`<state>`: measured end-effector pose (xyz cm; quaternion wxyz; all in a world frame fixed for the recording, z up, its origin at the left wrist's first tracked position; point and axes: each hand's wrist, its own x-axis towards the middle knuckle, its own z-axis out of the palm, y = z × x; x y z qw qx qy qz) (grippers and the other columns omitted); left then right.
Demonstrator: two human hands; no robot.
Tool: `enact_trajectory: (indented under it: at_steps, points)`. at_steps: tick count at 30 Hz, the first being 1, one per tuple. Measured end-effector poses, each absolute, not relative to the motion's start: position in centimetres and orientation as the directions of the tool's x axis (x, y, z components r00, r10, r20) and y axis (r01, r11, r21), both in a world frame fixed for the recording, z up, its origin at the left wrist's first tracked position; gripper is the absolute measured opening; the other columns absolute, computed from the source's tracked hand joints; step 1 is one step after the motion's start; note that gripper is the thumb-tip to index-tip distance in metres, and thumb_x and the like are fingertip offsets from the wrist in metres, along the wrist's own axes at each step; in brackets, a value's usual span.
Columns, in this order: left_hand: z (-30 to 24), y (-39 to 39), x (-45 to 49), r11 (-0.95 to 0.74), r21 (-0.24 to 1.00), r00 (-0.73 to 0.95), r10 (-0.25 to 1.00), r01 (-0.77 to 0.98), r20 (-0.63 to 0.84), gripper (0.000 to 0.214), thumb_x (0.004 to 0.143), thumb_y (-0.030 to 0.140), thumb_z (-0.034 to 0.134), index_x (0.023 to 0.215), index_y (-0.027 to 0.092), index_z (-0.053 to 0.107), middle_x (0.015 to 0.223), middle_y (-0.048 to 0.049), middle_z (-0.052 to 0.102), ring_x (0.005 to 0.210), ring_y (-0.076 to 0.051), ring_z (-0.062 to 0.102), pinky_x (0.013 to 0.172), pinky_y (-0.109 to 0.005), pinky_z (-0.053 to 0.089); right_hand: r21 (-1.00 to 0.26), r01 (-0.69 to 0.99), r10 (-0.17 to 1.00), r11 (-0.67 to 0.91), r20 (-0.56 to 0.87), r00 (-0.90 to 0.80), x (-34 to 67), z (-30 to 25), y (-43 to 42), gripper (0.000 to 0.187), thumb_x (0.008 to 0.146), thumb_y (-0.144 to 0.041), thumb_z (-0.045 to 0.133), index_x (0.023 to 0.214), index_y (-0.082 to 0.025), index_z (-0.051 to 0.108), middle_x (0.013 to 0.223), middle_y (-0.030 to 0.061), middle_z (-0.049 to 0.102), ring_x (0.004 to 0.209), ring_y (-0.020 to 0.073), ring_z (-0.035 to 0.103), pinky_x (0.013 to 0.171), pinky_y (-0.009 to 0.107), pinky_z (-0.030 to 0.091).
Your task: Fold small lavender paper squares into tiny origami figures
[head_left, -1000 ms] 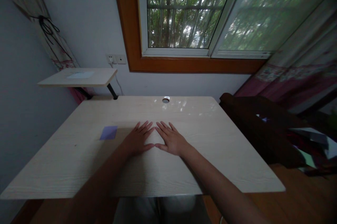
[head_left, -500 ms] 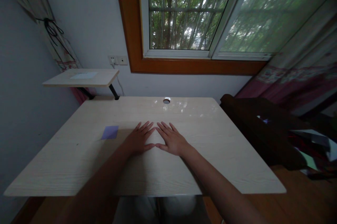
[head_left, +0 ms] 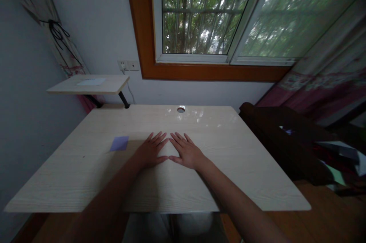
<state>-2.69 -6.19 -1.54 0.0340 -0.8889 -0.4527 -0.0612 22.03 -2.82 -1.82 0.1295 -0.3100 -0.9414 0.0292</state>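
My left hand (head_left: pixel 151 151) and my right hand (head_left: pixel 185 151) lie flat, palms down, side by side on the middle of a light wooden desk (head_left: pixel 85 174). Their fingers are stretched out and the thumbs and forefingers nearly meet. Neither hand holds anything. A small purple square of paper (head_left: pixel 119 143) lies flat on the desk, a short way left of my left hand and apart from it.
A cable hole (head_left: pixel 180 109) sits near the desk's far edge. A raised side shelf (head_left: pixel 111 85) with a pale sheet (head_left: pixel 91 82) stands at the back left. A dark chair (head_left: pixel 286 140) with papers is to the right. Window and curtains are behind.
Both hands have stayed flat in the same spot. The view shifted slightly a second ago and has held still since.
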Motion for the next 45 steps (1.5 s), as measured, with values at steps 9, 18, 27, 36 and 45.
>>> enact_trajectory:
  at_steps: [9,18,27,36,45]
  points:
    - [-1.5,-6.2,-2.7,-0.584,0.014,0.578,0.807,0.812,0.124,0.078,0.092,0.068,0.033,0.153,0.021,0.026,0.162,-0.0110,0.022,0.151,-0.027,0.015,0.121,-0.050,0.010,-0.137,0.571,0.587,0.809,0.236,-0.775,22.1,-2.0,-2.7,0.082,0.090,-0.064,0.047,0.154,-0.018,0.027,0.159,0.0142,0.026,0.149,0.0307,0.021,0.120,0.056,0.014]
    - [-1.7,-6.2,-2.7,-0.589,0.032,0.579,0.802,0.807,0.147,0.078,0.091,0.068,0.035,0.153,0.021,0.027,0.162,-0.0115,0.023,0.150,-0.028,0.016,0.121,-0.050,0.010,-0.144,0.567,0.584,0.811,0.251,-0.772,22.1,-2.0,-2.7,0.081,0.090,-0.065,0.047,0.154,-0.019,0.027,0.159,0.0141,0.027,0.149,0.0301,0.021,0.120,0.056,0.015]
    - [-1.7,-6.1,-2.7,-0.588,0.022,0.581,0.803,0.808,0.138,0.078,0.091,0.068,0.035,0.153,0.022,0.027,0.161,-0.0112,0.024,0.150,-0.027,0.016,0.121,-0.049,0.008,-0.141,0.574,0.590,0.807,0.241,-0.770,22.0,-2.1,-2.7,0.081,0.090,-0.065,0.047,0.153,-0.018,0.028,0.159,0.0141,0.027,0.149,0.0303,0.020,0.120,0.056,0.013]
    - [-1.2,-6.2,-2.6,-0.580,0.023,0.575,0.811,0.814,0.104,0.077,0.092,0.068,0.034,0.153,0.022,0.025,0.162,-0.0109,0.022,0.151,-0.027,0.015,0.121,-0.050,0.010,-0.154,0.576,0.596,0.803,0.236,-0.768,22.1,-2.1,-2.7,0.081,0.090,-0.066,0.046,0.153,-0.019,0.029,0.159,0.0135,0.028,0.149,0.0301,0.022,0.120,0.055,0.014]
    - [-1.4,-6.4,-3.7,-0.520,0.104,0.484,0.839,0.848,0.250,0.057,0.098,0.046,0.038,0.148,0.019,0.036,0.155,-0.0082,0.039,0.147,-0.021,0.027,0.122,-0.045,0.021,-0.255,0.581,0.634,0.773,0.281,-0.720,22.4,-1.1,-2.8,0.067,0.093,-0.055,0.049,0.151,-0.023,0.035,0.156,0.0106,0.036,0.144,0.0266,0.034,0.119,0.051,0.023]
